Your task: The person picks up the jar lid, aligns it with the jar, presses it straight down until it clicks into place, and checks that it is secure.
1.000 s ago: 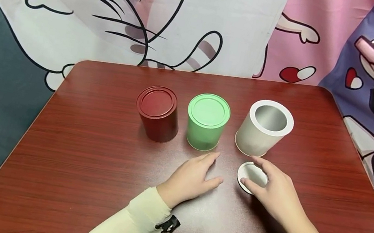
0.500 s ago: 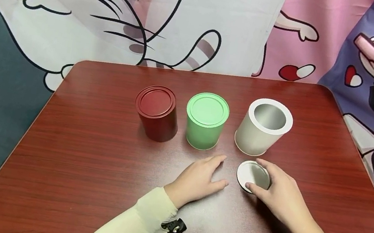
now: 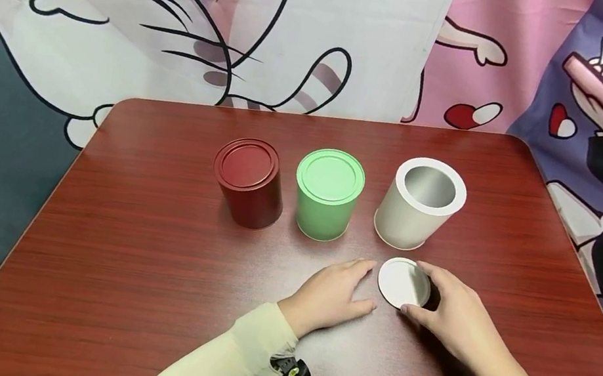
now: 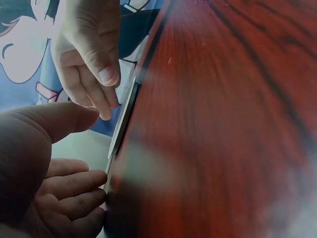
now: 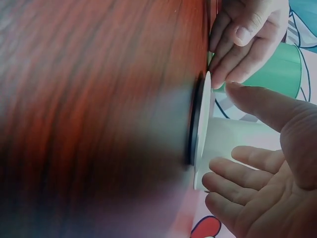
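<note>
A white round lid (image 3: 400, 283) lies on the table in front of an uncovered white can (image 3: 403, 222). Just right of the lid is my right hand (image 3: 458, 317), thumb and fingers spread about its right edge. Across from it, my left hand (image 3: 326, 297) reaches in from the left, fingers extended and the thumb apart. Both wrist views show the lid (image 5: 204, 116) low at the tabletop, with relaxed fingers around it and nothing pinched. Behind the left hand stands a green can (image 3: 323, 215) with its lid on.
A dark red can (image 3: 251, 203), lidded, stands left of the green one; the three cans form a row. The reddish-brown wooden table (image 3: 146, 255) ends at a rounded far edge before a cartoon-print cloth (image 3: 386, 42).
My left hand has moved right, closer to the lid. My right hand has drawn slightly off to the right, so more of the lid's face shows.
</note>
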Available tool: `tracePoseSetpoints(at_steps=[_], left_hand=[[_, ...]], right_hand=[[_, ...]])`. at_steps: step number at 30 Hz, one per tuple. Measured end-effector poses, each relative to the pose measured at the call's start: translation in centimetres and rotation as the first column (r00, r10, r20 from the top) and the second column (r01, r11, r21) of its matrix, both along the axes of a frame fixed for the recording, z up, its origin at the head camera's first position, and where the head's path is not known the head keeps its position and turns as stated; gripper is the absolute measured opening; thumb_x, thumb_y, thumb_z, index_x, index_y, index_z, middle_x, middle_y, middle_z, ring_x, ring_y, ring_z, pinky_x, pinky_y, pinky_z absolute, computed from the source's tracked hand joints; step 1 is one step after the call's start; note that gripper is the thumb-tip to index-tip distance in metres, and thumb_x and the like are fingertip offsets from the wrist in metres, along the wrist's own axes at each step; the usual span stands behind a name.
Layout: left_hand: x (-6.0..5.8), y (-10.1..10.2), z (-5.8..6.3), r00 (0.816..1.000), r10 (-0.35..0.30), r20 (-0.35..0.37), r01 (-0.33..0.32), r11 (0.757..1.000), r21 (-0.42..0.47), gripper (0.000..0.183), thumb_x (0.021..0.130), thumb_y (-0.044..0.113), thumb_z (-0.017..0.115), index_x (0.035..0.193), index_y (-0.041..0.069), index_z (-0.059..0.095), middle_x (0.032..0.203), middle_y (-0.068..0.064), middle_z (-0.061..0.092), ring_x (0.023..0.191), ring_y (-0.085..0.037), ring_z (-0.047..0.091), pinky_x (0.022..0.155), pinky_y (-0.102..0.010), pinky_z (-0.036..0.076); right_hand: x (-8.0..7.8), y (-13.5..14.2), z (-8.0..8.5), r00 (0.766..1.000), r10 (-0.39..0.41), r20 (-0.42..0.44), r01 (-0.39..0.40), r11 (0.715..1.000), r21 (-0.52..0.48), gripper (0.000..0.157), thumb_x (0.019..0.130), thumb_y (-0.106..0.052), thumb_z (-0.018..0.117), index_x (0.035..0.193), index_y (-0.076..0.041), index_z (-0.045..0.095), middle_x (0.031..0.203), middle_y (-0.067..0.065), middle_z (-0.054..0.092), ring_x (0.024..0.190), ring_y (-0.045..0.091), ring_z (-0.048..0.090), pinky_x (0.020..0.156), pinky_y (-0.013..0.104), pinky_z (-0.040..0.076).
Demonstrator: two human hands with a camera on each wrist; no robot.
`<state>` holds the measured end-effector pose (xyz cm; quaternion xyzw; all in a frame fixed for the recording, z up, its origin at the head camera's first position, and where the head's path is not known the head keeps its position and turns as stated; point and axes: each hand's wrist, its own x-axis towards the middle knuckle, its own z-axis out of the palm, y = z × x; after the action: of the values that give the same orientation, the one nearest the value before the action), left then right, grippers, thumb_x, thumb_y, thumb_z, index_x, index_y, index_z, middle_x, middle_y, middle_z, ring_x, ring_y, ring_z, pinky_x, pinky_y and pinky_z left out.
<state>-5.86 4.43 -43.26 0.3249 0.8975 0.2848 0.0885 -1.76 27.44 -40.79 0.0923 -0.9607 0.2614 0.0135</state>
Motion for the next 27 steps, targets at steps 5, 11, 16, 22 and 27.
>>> tracePoseSetpoints(at_steps=[5,11,16,22,27], left_hand=[[-0.3,0.5,0.0,1.000,-0.005,0.000,0.005,0.999,-0.045,0.063,0.091,0.034,0.072,0.144,0.007,0.051,0.144,-0.006,0.057,0.136,-0.017,0.050,0.112,-0.029,0.039],[-0.7,1.1,-0.3,1.000,-0.001,0.006,0.001,0.997,-0.079,0.066,0.091,0.034,0.074,0.146,0.009,0.049,0.148,-0.006,0.054,0.141,-0.018,0.044,0.113,-0.030,0.037],[-1.0,1.6,-0.4,1.000,-0.023,-0.018,0.021,0.996,-0.087,0.067,0.089,0.032,0.076,0.146,0.011,0.049,0.147,-0.004,0.054,0.141,-0.018,0.044,0.114,-0.030,0.036],[-1.1,1.9,-0.4,0.999,-0.043,-0.028,0.040,0.994,-0.102,0.069,0.088,0.033,0.077,0.147,0.012,0.048,0.148,-0.003,0.053,0.141,-0.018,0.043,0.114,-0.030,0.035],[-1.0,2.0,-0.6,0.999,-0.037,-0.023,0.035,0.995,-0.093,0.070,0.088,0.033,0.078,0.148,0.012,0.048,0.149,-0.003,0.053,0.141,-0.018,0.044,0.114,-0.031,0.037]], right_hand=[[-0.1,0.4,-0.1,1.000,0.003,0.025,-0.004,1.000,0.009,0.072,0.072,-0.023,0.090,0.133,0.001,0.059,0.126,0.021,0.064,0.116,0.041,0.060,0.095,0.059,0.046],[-0.3,0.8,-0.1,0.999,0.011,0.038,-0.012,1.000,0.026,0.070,0.073,-0.022,0.089,0.133,0.000,0.059,0.126,0.020,0.064,0.117,0.041,0.060,0.096,0.060,0.046],[-0.2,1.0,-0.5,0.999,0.033,0.029,-0.034,0.999,0.033,0.067,0.072,-0.015,0.088,0.131,-0.001,0.060,0.126,0.019,0.065,0.117,0.041,0.061,0.096,0.059,0.046],[-0.2,1.2,-0.9,0.999,0.049,0.004,-0.049,0.997,0.052,0.067,0.072,-0.011,0.088,0.132,0.001,0.059,0.126,0.020,0.065,0.116,0.041,0.061,0.096,0.058,0.047],[-0.2,1.1,-1.0,0.999,0.052,-0.001,-0.052,0.996,0.075,0.068,0.072,-0.012,0.088,0.132,0.002,0.059,0.126,0.021,0.065,0.116,0.041,0.061,0.096,0.058,0.047]])
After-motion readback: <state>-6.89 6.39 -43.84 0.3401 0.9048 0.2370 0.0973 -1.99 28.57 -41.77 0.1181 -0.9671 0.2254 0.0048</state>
